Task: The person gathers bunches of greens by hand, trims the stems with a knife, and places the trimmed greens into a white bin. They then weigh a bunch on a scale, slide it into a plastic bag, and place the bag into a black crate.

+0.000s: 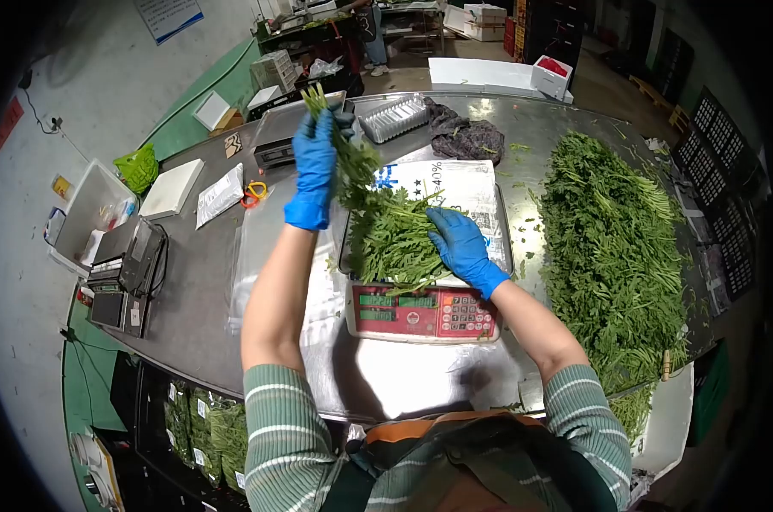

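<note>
My left hand (315,158), in a blue glove, is raised left of the scale and closed around the stems of a bunch of leafy greens (357,166). The stem ends stick up above the fist and the leaves hang down. Below lies a pile of the same greens (399,243) on the scale's pan. My right hand (460,243), also gloved in blue, lies over the right side of that pile, its thumb apart from its fingers. A printed white sheet (472,183) lies under the pile. The red scale (414,313) shows lit green displays, too small to read surely.
A large heap of greens (612,256) covers the right of the metal table (207,316). Orange scissors (254,194), a second scale (275,154), clear trays (395,118) and a dark cloth (463,135) lie around. Black crates (723,188) stand at right; a person (371,38) stands far back.
</note>
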`<act>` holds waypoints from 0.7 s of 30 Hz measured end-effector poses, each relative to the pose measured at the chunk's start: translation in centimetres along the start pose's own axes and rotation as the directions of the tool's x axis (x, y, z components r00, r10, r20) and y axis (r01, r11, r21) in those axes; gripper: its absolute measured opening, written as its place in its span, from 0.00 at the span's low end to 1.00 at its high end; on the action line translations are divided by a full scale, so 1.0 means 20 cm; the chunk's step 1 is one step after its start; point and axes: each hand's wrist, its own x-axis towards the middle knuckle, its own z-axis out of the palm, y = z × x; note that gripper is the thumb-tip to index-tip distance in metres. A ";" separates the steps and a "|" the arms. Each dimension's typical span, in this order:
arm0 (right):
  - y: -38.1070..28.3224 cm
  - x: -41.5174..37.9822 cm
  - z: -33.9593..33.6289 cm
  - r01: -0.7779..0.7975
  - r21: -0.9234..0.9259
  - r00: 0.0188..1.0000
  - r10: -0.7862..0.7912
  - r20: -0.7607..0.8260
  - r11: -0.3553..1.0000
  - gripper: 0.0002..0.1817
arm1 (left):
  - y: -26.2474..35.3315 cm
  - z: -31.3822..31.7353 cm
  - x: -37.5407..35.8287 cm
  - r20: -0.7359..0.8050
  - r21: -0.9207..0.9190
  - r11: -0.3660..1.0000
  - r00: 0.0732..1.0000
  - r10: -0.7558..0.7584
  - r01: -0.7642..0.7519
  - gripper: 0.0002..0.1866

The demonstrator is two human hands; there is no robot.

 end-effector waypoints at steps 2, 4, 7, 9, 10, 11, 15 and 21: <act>0.01 0.01 -0.01 -0.015 0.051 0.999 0.013 0.034 0.999 0.21 | 0.26 -0.02 0.00 0.127 0.146 0.985 0.989 0.070 -0.088 0.14; -0.01 0.04 -0.11 -0.079 0.099 0.997 0.080 -0.006 0.992 0.21 | 0.46 0.00 -0.12 0.259 0.270 0.963 0.964 -0.055 -0.018 0.15; -0.04 0.07 -0.29 -0.163 0.284 0.921 0.249 -0.300 0.945 0.16 | 0.60 0.06 -0.48 0.392 0.448 0.858 0.807 -0.441 0.252 0.15; 0.02 0.05 -0.35 -0.156 0.455 0.864 0.345 -0.368 0.877 0.10 | 0.49 0.10 -0.76 0.489 0.651 0.706 0.557 -0.671 0.279 0.19; -0.01 0.03 -0.40 -0.206 0.508 0.863 0.400 -0.308 0.836 0.09 | 0.35 0.10 -0.93 0.515 0.726 0.649 0.446 -0.732 0.226 0.20; -0.05 0.00 -0.45 -0.254 0.555 0.859 0.449 -0.248 0.792 0.08 | 0.26 0.12 -1.06 0.562 0.787 0.608 0.287 -0.776 0.101 0.23; -0.14 -0.18 -0.46 -0.237 0.372 0.947 0.299 -0.119 0.898 0.07 | 0.03 0.10 -1.16 0.875 0.479 0.743 0.325 -0.359 -0.469 0.25; -0.30 -0.30 -0.35 -0.052 0.026 0.991 0.048 0.126 0.998 0.23 | -0.01 0.16 -0.44 0.543 0.712 0.557 0.838 -0.050 -0.428 0.27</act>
